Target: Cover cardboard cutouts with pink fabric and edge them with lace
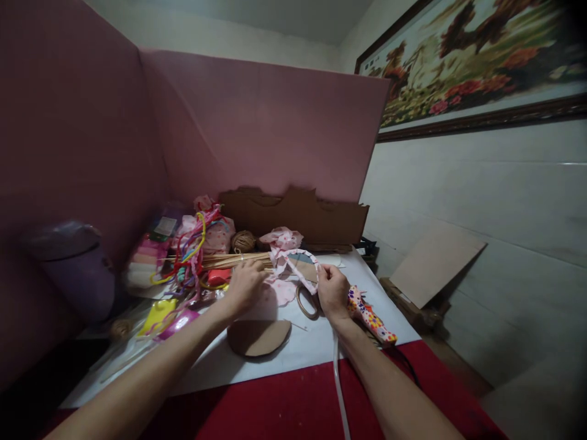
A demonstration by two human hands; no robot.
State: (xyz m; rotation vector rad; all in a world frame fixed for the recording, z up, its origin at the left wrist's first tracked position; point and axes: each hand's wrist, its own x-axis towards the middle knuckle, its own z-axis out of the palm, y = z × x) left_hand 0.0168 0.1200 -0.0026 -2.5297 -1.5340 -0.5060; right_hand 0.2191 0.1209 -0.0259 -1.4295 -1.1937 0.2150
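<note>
My left hand rests knuckles-up on pink patterned fabric on the white table sheet, fingers curled over it. My right hand is closed, pinching the pink fabric edging wrapped round a round cardboard piece. A brown ring lies just below that hand. Nearer me lies a round cardboard disc. A bundle of thin wooden sticks lies behind my left hand.
Coloured pipe cleaners, a twine ball, foam sheets and a purple bin crowd the left. A dotted glue gun lies by my right wrist. Cut cardboard leans on pink partitions. A red cloth covers the front.
</note>
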